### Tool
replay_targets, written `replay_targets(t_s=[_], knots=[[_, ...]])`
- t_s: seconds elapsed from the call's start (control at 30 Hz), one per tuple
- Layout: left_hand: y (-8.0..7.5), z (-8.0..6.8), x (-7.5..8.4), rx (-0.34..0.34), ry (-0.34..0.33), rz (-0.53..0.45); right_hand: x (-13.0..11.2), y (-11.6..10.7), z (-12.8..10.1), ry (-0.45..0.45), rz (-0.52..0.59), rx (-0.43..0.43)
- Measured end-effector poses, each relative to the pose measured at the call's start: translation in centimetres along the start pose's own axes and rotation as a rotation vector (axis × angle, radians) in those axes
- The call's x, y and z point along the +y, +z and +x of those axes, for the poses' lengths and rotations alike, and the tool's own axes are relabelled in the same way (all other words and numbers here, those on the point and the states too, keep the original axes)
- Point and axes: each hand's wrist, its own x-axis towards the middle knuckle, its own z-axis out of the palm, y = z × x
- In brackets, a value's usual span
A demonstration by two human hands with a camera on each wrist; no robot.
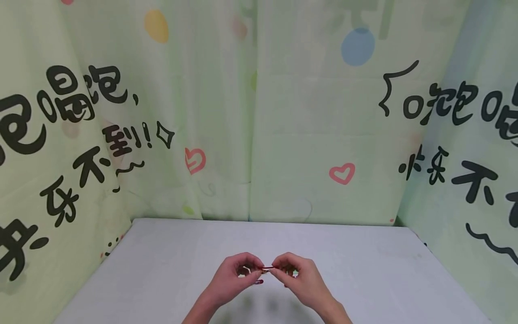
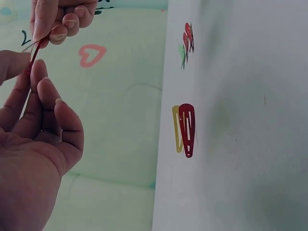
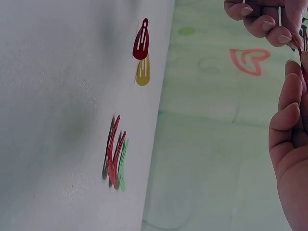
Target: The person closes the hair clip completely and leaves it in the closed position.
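Observation:
Between the fingertips of both hands is a red snap hair clip (image 1: 267,267), seen edge-on in the head view. My left hand (image 1: 238,278) pinches one end with thumb and fingers. The other end is pinched by my right hand (image 1: 302,280). In the left wrist view a thin strip stands apart from the red body of the clip (image 2: 34,57); fingers cover most of the rest. Both hands are raised over the white table (image 1: 178,252).
On the table near the left hand lie a dark red hair clip (image 2: 187,130) and a yellow hair clip (image 2: 176,130), overlapping. Near the right hand lie red hair clips (image 3: 113,161) beside a green hair clip (image 3: 123,168). A printed curtain (image 1: 291,135) stands behind the table.

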Motion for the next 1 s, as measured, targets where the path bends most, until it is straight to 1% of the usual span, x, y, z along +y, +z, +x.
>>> replay_targets(t_s=[0.1, 0.23, 0.33, 0.43, 0.57, 0.63, 0.73, 0.8, 0.87, 0.93, 1.0], knots=[[0.0, -0.1, -0.2, -0.004, 0.044, 0.019, 0.1, 0.1, 0.1, -0.01, 0.005, 0.014], [0.1, 0.1, -0.2, 0.017, 0.039, 0.022, 0.2, 0.2, 0.2, 0.008, -0.003, 0.025], [0.3, 0.2, -0.2, 0.059, 0.005, 0.038, 0.3, 0.3, 0.2, 0.008, -0.016, 0.024], [0.6, 0.2, -0.2, 0.1, -0.021, 0.04, 0.5, 0.5, 0.1, -0.019, -0.038, 0.031], [0.9, 0.2, -0.4, 0.147, -0.036, 0.041, 0.6, 0.7, 0.2, -0.05, -0.057, 0.056], [1.0, 0.3, -0.5, 0.178, -0.032, 0.07, 0.6, 0.8, 0.3, -0.068, -0.061, 0.069], [1.3, 0.3, -0.8, 0.23, -0.012, 0.148, 0.7, 1.1, 0.4, -0.079, -0.071, 0.087], [1.4, 0.5, -0.9, 0.262, 0.006, 0.2, 0.7, 1.2, 0.6, -0.067, -0.078, 0.097], [1.6, 0.6, -1.0, 0.285, 0.015, 0.229, 0.7, 1.3, 0.7, -0.028, -0.083, 0.103], [1.7, 0.7, -1.0, 0.298, 0.012, 0.239, 0.8, 1.4, 0.7, 0.006, -0.092, 0.102], [1.7, 0.7, -1.0, 0.303, -0.005, 0.234, 1.0, 1.4, 0.7, 0.017, -0.114, 0.094]])
